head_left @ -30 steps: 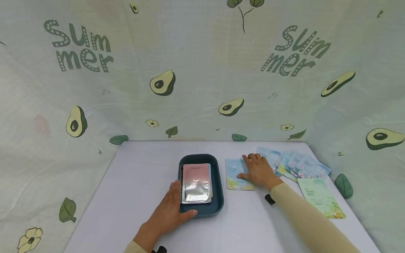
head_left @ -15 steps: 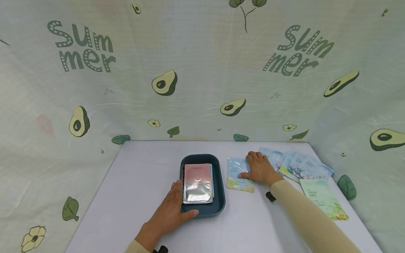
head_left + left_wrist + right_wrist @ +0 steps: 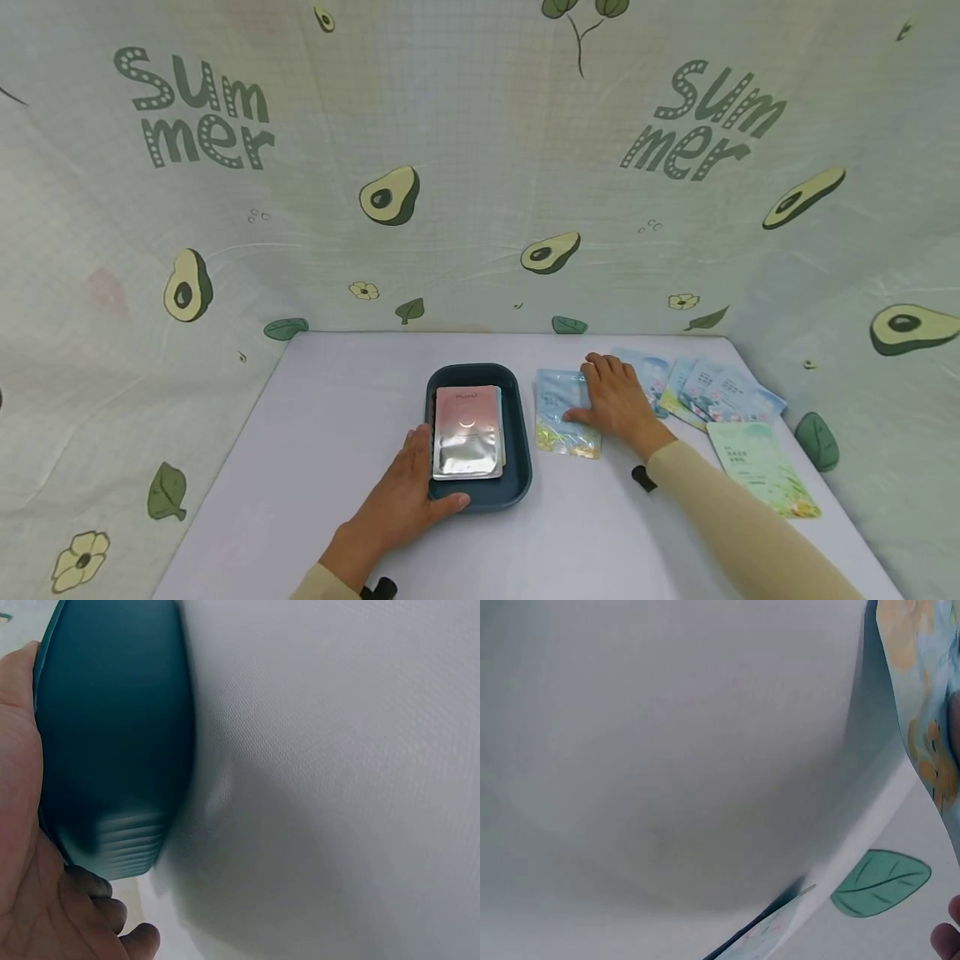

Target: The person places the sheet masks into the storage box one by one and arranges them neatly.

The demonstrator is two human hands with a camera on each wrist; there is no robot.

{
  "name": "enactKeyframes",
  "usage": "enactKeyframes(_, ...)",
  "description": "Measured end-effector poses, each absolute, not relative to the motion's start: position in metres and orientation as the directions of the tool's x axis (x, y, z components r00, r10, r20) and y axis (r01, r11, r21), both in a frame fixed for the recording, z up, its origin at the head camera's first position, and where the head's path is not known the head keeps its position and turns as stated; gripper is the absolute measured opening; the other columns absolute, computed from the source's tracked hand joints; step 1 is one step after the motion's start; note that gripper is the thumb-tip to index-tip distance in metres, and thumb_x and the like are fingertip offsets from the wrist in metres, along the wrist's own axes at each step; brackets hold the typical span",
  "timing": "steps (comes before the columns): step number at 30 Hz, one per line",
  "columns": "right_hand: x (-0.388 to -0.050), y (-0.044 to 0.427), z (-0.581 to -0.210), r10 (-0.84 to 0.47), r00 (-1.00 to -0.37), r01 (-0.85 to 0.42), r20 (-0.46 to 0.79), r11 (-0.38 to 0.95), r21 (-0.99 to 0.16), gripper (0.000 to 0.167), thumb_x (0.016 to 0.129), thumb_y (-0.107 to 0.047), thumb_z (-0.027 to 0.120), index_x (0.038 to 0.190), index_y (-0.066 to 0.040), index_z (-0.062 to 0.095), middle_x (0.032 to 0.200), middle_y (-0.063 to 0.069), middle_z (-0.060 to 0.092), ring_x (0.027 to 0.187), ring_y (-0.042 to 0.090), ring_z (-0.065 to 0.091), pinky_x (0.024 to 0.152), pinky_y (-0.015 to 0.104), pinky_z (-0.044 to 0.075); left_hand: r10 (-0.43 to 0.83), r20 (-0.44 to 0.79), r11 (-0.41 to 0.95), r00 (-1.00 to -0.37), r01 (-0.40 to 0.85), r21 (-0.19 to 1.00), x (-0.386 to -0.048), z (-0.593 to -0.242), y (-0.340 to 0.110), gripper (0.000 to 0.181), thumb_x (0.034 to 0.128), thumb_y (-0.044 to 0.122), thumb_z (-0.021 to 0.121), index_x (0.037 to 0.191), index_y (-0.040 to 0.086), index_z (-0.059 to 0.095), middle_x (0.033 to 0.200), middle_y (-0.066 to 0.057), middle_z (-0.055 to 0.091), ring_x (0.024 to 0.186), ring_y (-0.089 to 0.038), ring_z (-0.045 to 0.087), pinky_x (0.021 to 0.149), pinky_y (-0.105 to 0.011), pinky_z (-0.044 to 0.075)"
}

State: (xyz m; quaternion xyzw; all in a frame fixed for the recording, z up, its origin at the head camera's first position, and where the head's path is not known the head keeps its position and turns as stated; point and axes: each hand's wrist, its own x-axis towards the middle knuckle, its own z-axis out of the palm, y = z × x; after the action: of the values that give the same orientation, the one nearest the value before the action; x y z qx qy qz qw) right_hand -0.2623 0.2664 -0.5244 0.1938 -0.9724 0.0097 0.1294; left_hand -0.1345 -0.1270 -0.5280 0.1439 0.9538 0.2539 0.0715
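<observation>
In the head view, my left hand [image 3: 396, 504] rests against the left side of a dark blue tray [image 3: 517, 479], fingers extended and thumb over its near edge. Inside the tray lies a pink-and-silver sheet mask packet [image 3: 467, 425] on top of other packets. To the tray's right, my right hand [image 3: 618, 404] pinches a light blue sheet mask packet [image 3: 557, 408] by its right side, thumb on its face. The right wrist view shows this packet's printed edge [image 3: 911, 697] bent and raised off the table. Most of the right hand is out of that view.
Several blue packets [image 3: 731, 392] lie fanned at the table's far right, one partly behind my right hand. Nearer stands out a green packet [image 3: 761, 468], flat near the right edge. A cloth printed with avocados [image 3: 390, 196] hangs behind and beside the white table [image 3: 337, 400].
My right hand has closed on the light blue packet, its fingers drawing in at the right side. The packet has bent and its near edge has lifted. My left hand stays at the tray.
</observation>
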Motion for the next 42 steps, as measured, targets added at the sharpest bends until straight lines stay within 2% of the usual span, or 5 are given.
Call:
enactKeyframes(6,-0.25,0.263,-0.528,-0.362,-0.826,-0.405,0.431,0.914,-0.009,0.079,0.077,-0.052,0.093,0.125,-0.003,0.055,0.141,0.024,0.051,0.122,0.046,0.054,0.096,0.059,0.051,0.312,-0.065,0.829,-0.948,0.238,0.506,-0.135,-0.529,-0.127,0.128,0.0883,0.082,0.061,0.168,0.0,0.005,0.175,-0.023,0.015,0.163,-0.039,0.014,0.126,-0.055,0.031)
enactKeyframes(14,-0.237,0.259,-0.536,-0.287,-0.698,-0.516,0.657,0.837,-0.183,0.067,0.082,-0.014,0.092,0.133,-0.002,0.05,0.113,0.024,0.062,0.056,0.025,0.054,0.046,0.04,0.05,0.313,-0.058,0.819,-0.948,0.239,0.521,-0.135,-0.531,-0.128,0.13,0.0868,0.085,0.059,0.169,0.001,0.005,0.175,-0.023,0.016,0.163,-0.041,0.016,0.125,-0.057,0.032)
enactKeyframes(19,-0.233,0.249,-0.525,-0.205,-0.831,-0.444,0.517,0.803,-0.397,0.07,0.093,-0.01,0.082,0.152,-0.007,0.044,0.124,0.025,0.07,0.078,0.032,0.07,0.074,0.051,0.061,0.311,-0.059,0.827,-0.949,0.239,0.51,-0.135,-0.53,-0.128,0.13,0.0867,0.086,0.058,0.169,0.001,0.005,0.174,-0.024,0.017,0.163,-0.041,0.016,0.125,-0.057,0.032)
enactKeyframes(24,-0.231,0.241,-0.508,-0.106,-0.958,-0.251,0.268,0.765,-0.593,0.055,0.099,-0.008,0.071,0.149,-0.009,0.049,0.091,0.023,0.071,0.059,0.019,0.052,0.056,0.039,0.048,0.311,-0.065,0.855,-0.948,0.25,0.454,-0.134,-0.526,-0.126,0.127,0.0887,0.083,0.059,0.168,-0.003,0.008,0.174,-0.026,0.015,0.163,-0.042,0.014,0.127,-0.058,0.028)
enactKeyframes(42,-0.236,0.244,-0.466,0.007,-0.992,-0.089,0.127,0.673,-0.734,0.041,0.102,-0.013,0.07,0.142,-0.01,0.062,0.122,0.029,0.072,0.099,0.038,0.07,0.062,0.032,0.049,0.331,-0.035,0.898,-0.943,0.303,0.321,-0.133,-0.518,-0.125,0.125,0.0897,0.086,0.054,0.165,-0.008,0.019,0.174,-0.026,0.016,0.163,-0.042,0.014,0.129,-0.061,0.022)
